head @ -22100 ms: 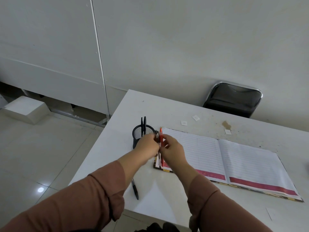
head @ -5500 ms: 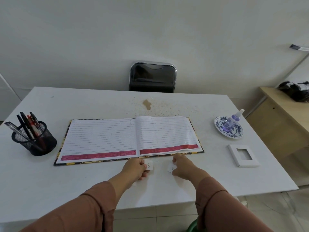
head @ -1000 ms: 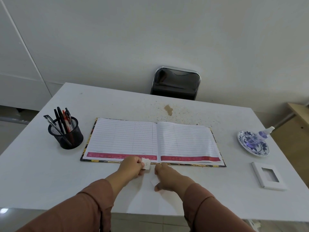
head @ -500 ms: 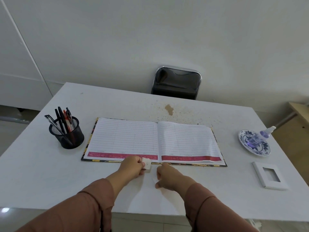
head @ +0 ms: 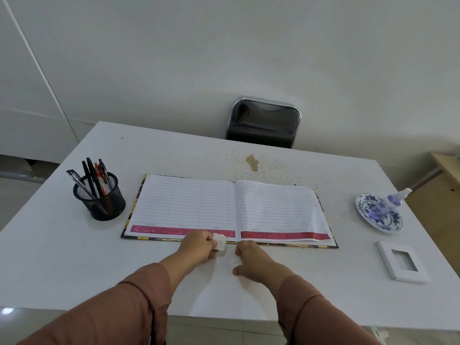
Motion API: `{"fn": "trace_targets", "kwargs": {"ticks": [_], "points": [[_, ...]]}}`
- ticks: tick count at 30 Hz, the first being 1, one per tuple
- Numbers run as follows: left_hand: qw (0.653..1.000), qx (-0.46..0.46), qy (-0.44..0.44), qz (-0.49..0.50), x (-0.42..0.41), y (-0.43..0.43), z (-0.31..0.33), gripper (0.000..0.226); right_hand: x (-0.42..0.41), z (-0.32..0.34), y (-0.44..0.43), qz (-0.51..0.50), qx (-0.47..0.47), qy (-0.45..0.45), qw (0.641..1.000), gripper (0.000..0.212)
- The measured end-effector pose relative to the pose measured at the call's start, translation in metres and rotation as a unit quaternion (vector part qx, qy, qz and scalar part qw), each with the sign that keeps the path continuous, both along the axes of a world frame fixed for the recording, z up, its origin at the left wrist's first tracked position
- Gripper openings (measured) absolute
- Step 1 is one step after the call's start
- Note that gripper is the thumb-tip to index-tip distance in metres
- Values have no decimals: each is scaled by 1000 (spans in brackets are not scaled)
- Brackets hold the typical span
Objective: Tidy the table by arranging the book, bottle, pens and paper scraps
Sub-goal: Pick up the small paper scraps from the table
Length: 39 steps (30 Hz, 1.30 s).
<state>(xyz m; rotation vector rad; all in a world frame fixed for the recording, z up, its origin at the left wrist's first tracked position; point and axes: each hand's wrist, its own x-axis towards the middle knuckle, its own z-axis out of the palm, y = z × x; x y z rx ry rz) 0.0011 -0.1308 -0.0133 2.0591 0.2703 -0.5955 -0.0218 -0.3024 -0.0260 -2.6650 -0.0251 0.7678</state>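
Observation:
An open lined book [head: 231, 207] lies flat in the middle of the white table [head: 62, 257]. Several pens [head: 93, 178] stand in a black mesh cup [head: 102, 204] to its left. A small clear bottle [head: 390, 200] lies on a blue-and-white plate [head: 379, 216] at the right. My left hand [head: 198, 246] pinches a small stack of white paper scraps [head: 220, 242] just below the book's front edge. My right hand [head: 254, 260] rests on the table beside it, fingertips on another white scrap [head: 232, 262].
A white rectangular frame plate [head: 402, 263] lies near the right front corner. A brown stain [head: 252, 161] marks the table behind the book. A black chair [head: 263, 124] stands against the wall beyond the table. A wooden desk [head: 445, 168] is at the far right.
Over the last second both hands stay almost in place below the book; my right hand shifts slightly over the loose scrap. Earlier, loose pens went into the cup and scraps were gathered.

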Motion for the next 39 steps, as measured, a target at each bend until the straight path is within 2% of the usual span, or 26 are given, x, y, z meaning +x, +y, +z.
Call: {"fn": "trace_targets", "kwargs": {"ticks": [4,9,16,17,19,22,24,29,34,39], "points": [[1000,-11,2,-5,-2,1,0,18,7,4,4,2,-10,27,1000,44],[1000,-12,7,4,-2,3,-1,14,11,6,5,74,-68,41,994,29],[1000,4,1,-5,-2,6,-2,18,6,2,1,-28,-32,-19,999,43],[1000,6,0,-7,-2,6,-2,16,5,4,0,-22,-24,-40,999,37],[1000,9,0,-8,-2,5,-1,16,6,8,-1,26,-27,-67,997,8],[1000,6,4,-5,-1,4,-1,15,8,10,-1,141,-61,-68,986,46],[1000,8,5,-3,-1,3,-2,14,10,12,2,192,-92,-72,974,55],[1000,6,8,6,-2,5,-1,17,13,13,4,205,-118,-48,970,51],[1000,15,9,-2,-3,7,2,14,20,17,12,204,-131,-23,970,38],[1000,16,5,7,-2,11,4,15,24,22,15,216,-122,-37,968,30]]}}
